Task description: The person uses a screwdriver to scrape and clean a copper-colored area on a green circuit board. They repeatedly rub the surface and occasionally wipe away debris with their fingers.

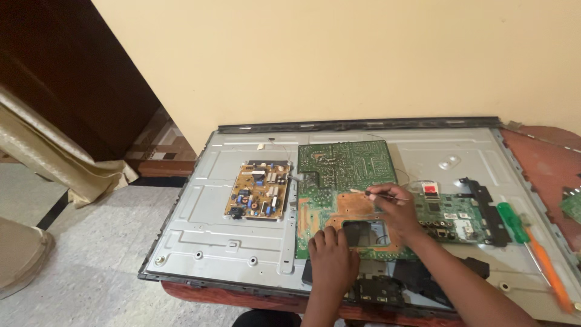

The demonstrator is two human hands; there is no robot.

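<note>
Nearest the camera, the person's left hand (331, 261) rests flat, fingers together and holding nothing, on the lower edge of a large green circuit board (345, 181) lying copper-and-solder side up, just beside the rectangular cut-out in it. The right hand (396, 209) sits over the right edge of that same board, its grip pressed together around a thin dark probe-like tool (387, 197) whose tip touches the board's copper-coloured area. The green board lies on the grey metal back panel of a flat television (200, 224), which is laid face down on a reddish tabletop (544, 157). Left of the green board, a smaller yellowish power board with coils and capacitors (260, 191) is mounted on the panel; right of it lies a smaller green main board with a black bracket (460, 215), and further right a green-handled screwdriver (513, 222) beside an orange-handled one (551, 272). Judging by this, the back cover is already off and the boards exposed; the green board looks freed and flipped, with work at its solder side under way, and reassembly remains.
</note>
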